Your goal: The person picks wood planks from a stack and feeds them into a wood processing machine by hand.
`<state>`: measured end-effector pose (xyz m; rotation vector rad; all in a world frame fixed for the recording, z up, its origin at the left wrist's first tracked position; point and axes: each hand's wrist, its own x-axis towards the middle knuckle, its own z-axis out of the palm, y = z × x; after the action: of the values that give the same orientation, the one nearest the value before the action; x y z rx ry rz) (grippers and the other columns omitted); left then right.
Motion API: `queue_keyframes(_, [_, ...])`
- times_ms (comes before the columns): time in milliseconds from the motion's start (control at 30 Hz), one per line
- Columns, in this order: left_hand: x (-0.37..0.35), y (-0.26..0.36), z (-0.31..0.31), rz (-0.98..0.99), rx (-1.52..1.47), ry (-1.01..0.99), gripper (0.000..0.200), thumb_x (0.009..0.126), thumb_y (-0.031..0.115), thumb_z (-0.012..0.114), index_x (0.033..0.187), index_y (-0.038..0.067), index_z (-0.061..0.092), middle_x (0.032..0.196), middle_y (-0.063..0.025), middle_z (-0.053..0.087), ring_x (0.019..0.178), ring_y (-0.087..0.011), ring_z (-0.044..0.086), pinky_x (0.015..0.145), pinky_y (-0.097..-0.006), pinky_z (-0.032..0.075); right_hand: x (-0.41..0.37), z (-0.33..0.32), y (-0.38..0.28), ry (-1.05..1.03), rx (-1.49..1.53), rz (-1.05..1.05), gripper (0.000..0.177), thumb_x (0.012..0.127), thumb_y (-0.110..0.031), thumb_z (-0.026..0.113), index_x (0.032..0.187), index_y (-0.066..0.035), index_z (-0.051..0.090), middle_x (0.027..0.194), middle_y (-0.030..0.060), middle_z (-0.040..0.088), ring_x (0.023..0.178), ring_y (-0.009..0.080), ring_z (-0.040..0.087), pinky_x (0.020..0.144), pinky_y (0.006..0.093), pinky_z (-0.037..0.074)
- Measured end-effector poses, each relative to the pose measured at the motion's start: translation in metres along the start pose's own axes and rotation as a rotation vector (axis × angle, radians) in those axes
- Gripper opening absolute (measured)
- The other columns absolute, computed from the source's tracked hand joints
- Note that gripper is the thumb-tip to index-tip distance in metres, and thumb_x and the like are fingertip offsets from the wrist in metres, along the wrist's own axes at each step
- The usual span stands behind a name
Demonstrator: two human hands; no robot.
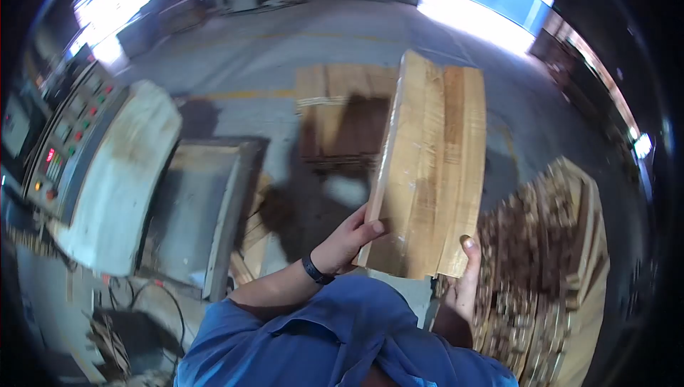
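Observation:
Between both hands I hold several pale wooden boards (431, 173) lying side by side like a panel, tilted up and away from my body. My left hand (349, 241), with a dark band on its wrist, grips the near left corner, thumb on top. Around the near right corner my right hand (464, 276) is closed, its thumb on the upper face and the other fingers mostly hidden below. A shiny strip runs along the boards' left edge. Past their far left side, a stack of wooden boards (342, 120) sits on the floor.
A machine with a control panel (75, 131), a pale curved cover (125, 173) and a metal-framed bed (192, 209) stands at left. To my right is a big pile of wooden strips (524, 266). Cables (153, 291) hang near the machine. A bright doorway (491, 2) opens at the back right.

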<state>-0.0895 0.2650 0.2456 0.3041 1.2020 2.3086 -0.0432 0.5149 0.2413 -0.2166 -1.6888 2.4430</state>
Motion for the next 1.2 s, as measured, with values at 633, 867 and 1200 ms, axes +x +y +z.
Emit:
queue_keyframes(633, [-0.130,-0.032,-0.225,0.666,-0.669,1.183,0.057,0.090,0.037,0.060,0.137,0.006,0.050,0.126,-0.0110,0.063,0.117,-0.0287,0.062,0.099,-0.0473,0.051,0.206,0.326,0.345,-1.235,-0.166,1.130,0.058,0.091,-0.037,0.061,0.136,-0.001,0.052,0.112,0.0130,0.067,0.097,0.0263,0.070,0.079,0.0420,0.061])
queue_keyframes(867, [-0.142,-0.096,-0.291,0.833,-0.697,1.473,0.053,0.093,0.034,0.058,0.136,0.004,0.051,0.129,-0.0107,0.064,0.117,-0.0275,0.062,0.103,-0.0442,0.050,0.217,0.384,0.414,-1.434,-0.424,1.021,0.047,0.099,-0.034,0.053,0.131,0.000,0.059,0.119,0.0113,0.069,0.107,0.0202,0.067,0.092,0.0354,0.053])
queue_keyframes(1200, [-0.177,-0.184,-0.358,0.711,-0.422,2.062,0.040,0.091,0.034,0.073,0.111,0.001,0.064,0.109,-0.0071,0.069,0.101,-0.0176,0.064,0.092,-0.0330,0.049,0.230,0.409,0.520,-1.399,-0.812,0.634,0.062,0.098,-0.048,0.060,0.122,0.008,0.060,0.112,0.0138,0.069,0.100,0.0184,0.066,0.086,0.0346,0.051])
